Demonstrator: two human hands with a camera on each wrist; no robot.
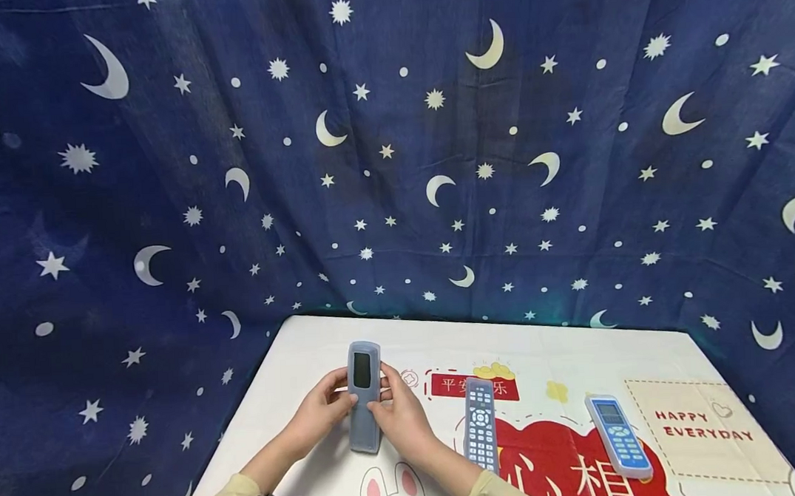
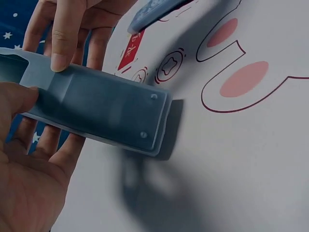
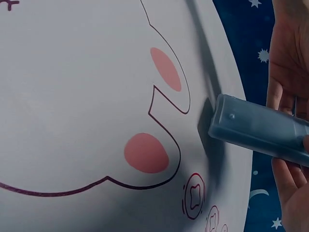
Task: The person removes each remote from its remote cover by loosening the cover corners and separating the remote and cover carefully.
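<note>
Between both hands stands a remote control in a translucent blue-grey sleeve (image 1: 365,427), with a dark screen window near its top. My left hand (image 1: 321,414) grips its left side, thumb on the front and fingers behind. From the other side my right hand (image 1: 403,416) holds the right edge, its thumb also on the front. In the left wrist view the sleeve's lower end (image 2: 116,111) shows two small bumps, and its shadow falls on the white table cover (image 2: 260,169). The right wrist view shows the same lower end (image 3: 256,121), with the fingers partly hidden behind it.
Right of the hands lies a remote with many pale buttons (image 1: 481,425) in a clear sleeve. Farther right is a blue-faced remote with a white edge (image 1: 619,436). The table cover has printed rabbit and red shapes. A dark blue star-and-moon curtain (image 1: 394,167) hangs behind the table.
</note>
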